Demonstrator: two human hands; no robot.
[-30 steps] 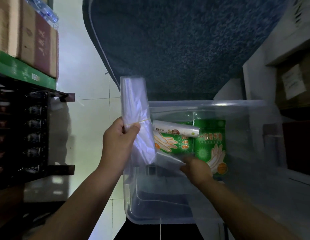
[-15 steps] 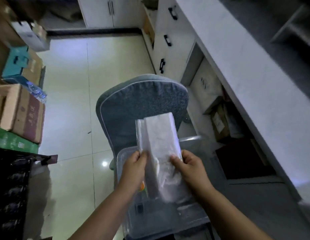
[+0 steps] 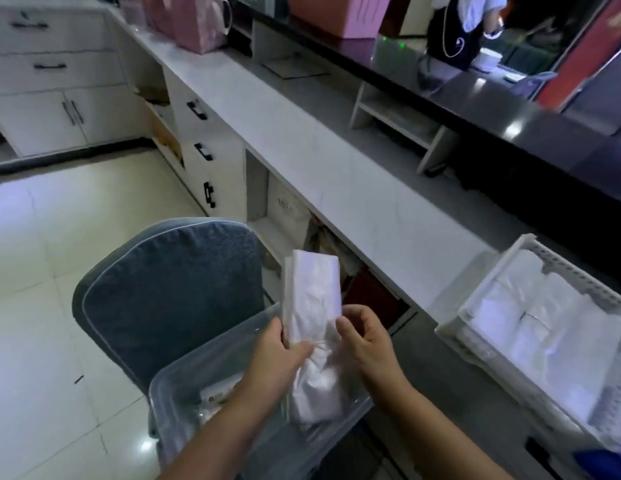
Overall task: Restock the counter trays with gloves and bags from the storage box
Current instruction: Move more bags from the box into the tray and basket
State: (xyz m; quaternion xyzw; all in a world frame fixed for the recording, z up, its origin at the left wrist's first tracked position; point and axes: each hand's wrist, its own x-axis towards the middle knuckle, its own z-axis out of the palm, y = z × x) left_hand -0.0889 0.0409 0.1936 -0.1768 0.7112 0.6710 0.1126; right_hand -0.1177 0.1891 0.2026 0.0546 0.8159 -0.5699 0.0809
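A bundle of clear plastic bags, bound near its middle by a thin rubber band, stands upright between both hands above the clear storage box. My left hand grips the bundle's left side at the band. My right hand pinches its right edge with thumb and fingers. The box rests on a grey-blue chair and its contents are mostly hidden by my arms. A white counter tray with folded white bags lies to the right on the counter.
A long pale counter runs from far left to near right, with drawers and open shelves beneath. A raised dark ledge carries pink boxes. A person stands behind it at the top right. Tiled floor lies left.
My view has swung up from the box to the counter. My right hand left the box and joined the left on the bag bundle, which was lifted higher.
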